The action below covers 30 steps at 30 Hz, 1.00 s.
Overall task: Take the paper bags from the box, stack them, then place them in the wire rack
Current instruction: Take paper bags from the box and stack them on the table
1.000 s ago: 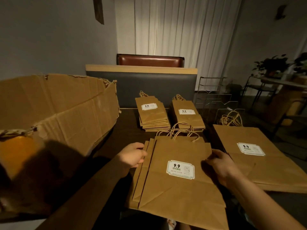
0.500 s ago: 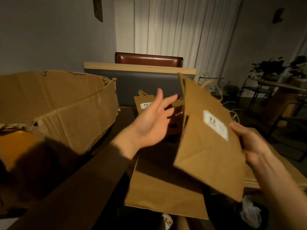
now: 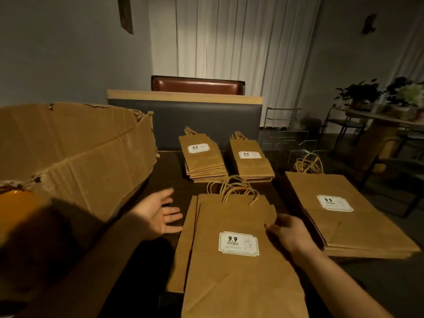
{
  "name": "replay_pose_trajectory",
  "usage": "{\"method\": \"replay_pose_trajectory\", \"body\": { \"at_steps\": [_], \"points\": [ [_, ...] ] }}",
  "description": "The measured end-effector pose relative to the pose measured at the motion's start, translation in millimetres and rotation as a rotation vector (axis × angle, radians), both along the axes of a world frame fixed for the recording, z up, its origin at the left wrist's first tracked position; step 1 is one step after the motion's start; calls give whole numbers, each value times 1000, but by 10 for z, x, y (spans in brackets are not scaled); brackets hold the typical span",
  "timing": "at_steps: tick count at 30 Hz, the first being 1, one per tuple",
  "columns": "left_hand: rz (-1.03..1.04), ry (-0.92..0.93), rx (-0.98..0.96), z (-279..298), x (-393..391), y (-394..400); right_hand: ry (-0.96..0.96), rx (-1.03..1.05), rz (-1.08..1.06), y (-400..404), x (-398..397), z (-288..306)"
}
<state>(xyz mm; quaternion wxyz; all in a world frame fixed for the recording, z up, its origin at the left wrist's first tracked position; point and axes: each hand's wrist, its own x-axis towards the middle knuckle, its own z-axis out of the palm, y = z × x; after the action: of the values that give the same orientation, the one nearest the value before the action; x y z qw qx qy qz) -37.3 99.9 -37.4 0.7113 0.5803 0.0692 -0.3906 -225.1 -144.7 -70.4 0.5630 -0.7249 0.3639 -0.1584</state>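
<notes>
A stack of flat brown paper bags (image 3: 231, 278) with a white label lies in front of me on the dark table (image 3: 169, 175). My right hand (image 3: 286, 232) rests on the right edge of the top bag, fingers bent over it. My left hand (image 3: 160, 213) hovers open, palm up, just left of the stack and apart from it. A torn cardboard box (image 3: 75, 157) stands at the left. Another large bag stack (image 3: 344, 212) lies at the right. Two smaller bag stacks (image 3: 203, 157) (image 3: 251, 161) sit further back. The wire rack (image 3: 283, 131) stands at the back right.
A dark padded bench back (image 3: 183, 120) and a brown chair (image 3: 197, 84) stand behind the table. At the far right are a table with plants (image 3: 376, 92) and dark metal chairs (image 3: 344, 125). White curtains hang at the back.
The bags my right hand had lifted upright now lie flat on the near stack. My left hand has come down from beside the raised bags to the table's left side.
</notes>
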Motion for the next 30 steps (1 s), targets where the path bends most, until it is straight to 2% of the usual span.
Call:
{"method": "replay_pose_trajectory", "body": {
  "at_steps": [3,6,9,11,13,17,19,21,24,26,28,30],
  "points": [
    [41,-6,29,-101,-55,-4,43,-44,8,42,75,-37],
    [-58,-31,20,-176,-153,-38,-31,100,22,22,101,48],
    [-171,-201,128,-135,-238,-84,-91,241,35,66,176,58],
    [-156,-351,215,44,-287,-75,-106,274,49,52,232,18],
    [-32,-528,320,346,-286,14,-87,294,59,22,268,19],
    [77,-686,103,1153,-205,319,-51,274,53,-66,347,11],
    [28,-671,95,1358,-169,230,-38,239,61,-64,403,-15],
    [-80,-549,91,1265,-205,-43,-58,249,62,-47,420,-17],
    [-286,-280,-6,587,-388,-521,-98,352,82,-79,370,7],
    [-317,-274,21,170,-464,-693,-111,412,128,-122,309,17],
    [-251,-510,103,-76,-435,-652,-95,404,167,-121,278,4],
    [-199,-926,501,-239,-266,-445,-70,334,185,-86,295,-28]
  ]
}}
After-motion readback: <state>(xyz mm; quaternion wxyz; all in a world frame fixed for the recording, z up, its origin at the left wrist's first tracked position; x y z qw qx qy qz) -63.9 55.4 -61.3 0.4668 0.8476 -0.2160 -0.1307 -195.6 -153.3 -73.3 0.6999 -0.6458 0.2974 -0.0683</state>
